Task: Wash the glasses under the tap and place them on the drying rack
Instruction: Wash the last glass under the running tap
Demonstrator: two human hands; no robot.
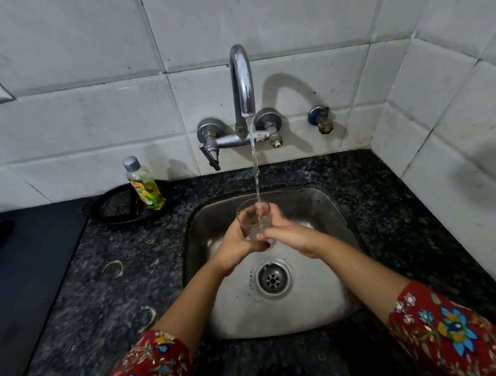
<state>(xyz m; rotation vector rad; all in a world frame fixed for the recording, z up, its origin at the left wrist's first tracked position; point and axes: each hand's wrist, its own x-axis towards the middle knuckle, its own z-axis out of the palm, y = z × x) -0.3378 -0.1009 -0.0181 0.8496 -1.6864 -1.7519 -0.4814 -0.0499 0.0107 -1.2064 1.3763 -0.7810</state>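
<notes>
White wall tiles [98, 114] and a dark speckled surface [116, 248] frame a steel sink [320, 202], and over its bowl both grips are wrapped round one clear glass [252, 215]. The left grip [237, 244] cups the lower wall and base from the left. The right grip [287, 234] curls round the right side with its thumb low on the wall. The glass stands mouth up, right under the water [254, 165] falling from the tap [241, 84], above and just behind the drain [273, 279]. It looks thin-walled, so I judge it light, stiff and breakable. It is also wet all over and probably slippery, and the hard steel bowl below would not forgive a drop. The safest hold is low round the wall, fingers opposite thumb, and not at the rim, which is the weakest part. Water pooling inside adds weight, so tipping it out before carrying seems wise. To the left of the sink and well apart, a soap bottle [145, 185] stands on a black ring [107, 209]. No drying rack is in view.
</notes>
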